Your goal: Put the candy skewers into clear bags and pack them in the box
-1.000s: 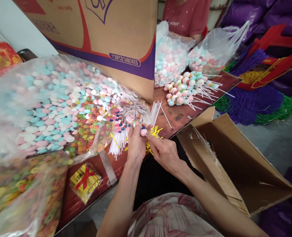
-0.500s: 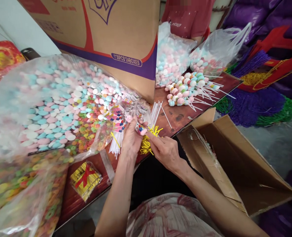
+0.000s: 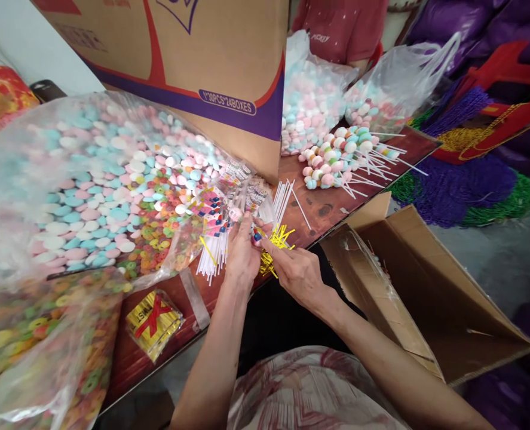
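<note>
My left hand (image 3: 241, 257) is closed around a small candy packet (image 3: 256, 235) with pink and blue print; a rounded pink end shows past the thumb. My right hand (image 3: 299, 270) is closed too, its fingertips pinching the packet's near end and hiding most of it. Gold twist ties (image 3: 281, 237) lie loose just beyond and under the right fingers. Left of my left hand are white sticks (image 3: 211, 254) and printed wrappers (image 3: 211, 209). More white sticks (image 3: 283, 200) lie behind the hands.
A large bag of pastel candies (image 3: 80, 209) and a bag of gummy rings (image 3: 36, 340) cover the left. Behind stands a tall carton (image 3: 229, 54). Candy skewers (image 3: 336, 156) are piled at right. An open cardboard box (image 3: 453, 298) stands beside the table. A person (image 3: 336, 30) is across.
The packet has turned slightly between my fingers, and its pink near end is now covered. Both hands stay close together. The view has shifted a little.
</note>
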The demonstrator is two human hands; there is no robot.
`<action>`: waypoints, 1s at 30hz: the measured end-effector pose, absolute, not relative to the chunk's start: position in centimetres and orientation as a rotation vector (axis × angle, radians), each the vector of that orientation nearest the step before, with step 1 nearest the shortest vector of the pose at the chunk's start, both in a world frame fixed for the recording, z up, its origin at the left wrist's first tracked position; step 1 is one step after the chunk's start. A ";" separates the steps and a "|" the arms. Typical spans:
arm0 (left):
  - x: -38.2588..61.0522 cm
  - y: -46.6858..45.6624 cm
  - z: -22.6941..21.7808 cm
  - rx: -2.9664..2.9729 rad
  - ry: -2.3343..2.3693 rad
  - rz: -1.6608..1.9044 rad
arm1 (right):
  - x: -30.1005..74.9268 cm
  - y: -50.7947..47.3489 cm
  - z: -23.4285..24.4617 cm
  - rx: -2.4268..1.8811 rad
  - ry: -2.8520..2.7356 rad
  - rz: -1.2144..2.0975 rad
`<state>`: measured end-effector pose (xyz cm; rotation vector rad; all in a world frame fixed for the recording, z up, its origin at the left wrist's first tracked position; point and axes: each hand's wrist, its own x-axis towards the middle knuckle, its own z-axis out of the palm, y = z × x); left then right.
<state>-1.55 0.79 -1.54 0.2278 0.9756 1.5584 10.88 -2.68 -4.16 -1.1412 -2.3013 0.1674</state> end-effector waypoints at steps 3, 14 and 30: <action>-1.0 0.5 -1.7 0.255 0.954 1.477 | 10.3 -2.3 -3.6 -1.210 -2.336 0.212; -2.0 0.4 -1.4 0.271 0.851 1.459 | 10.5 -3.9 -2.9 -1.194 -1.834 0.863; -0.1 -1.6 -1.5 0.624 0.942 1.246 | 9.8 -2.4 -3.5 -1.243 -1.800 0.719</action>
